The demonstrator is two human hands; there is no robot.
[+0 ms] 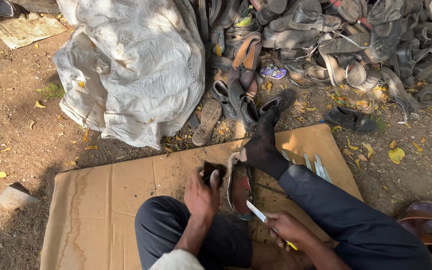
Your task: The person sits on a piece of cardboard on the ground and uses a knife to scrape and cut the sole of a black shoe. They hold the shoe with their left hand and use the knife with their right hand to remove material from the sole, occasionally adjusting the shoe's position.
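The small dark scrap (211, 171) sits low in the middle, pinched in the left hand (201, 195); it looks light and bendy. The right hand (286, 229) is closed around a sharp knife (257, 212), best held by its handle. An old sandal (240, 186) lies on the cardboard (106, 200).

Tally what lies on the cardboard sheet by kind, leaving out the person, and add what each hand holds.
Sandals: 1
Loose blades: 3
Knife in right hand: 1
Dark scrap in left hand: 1
Total: 6
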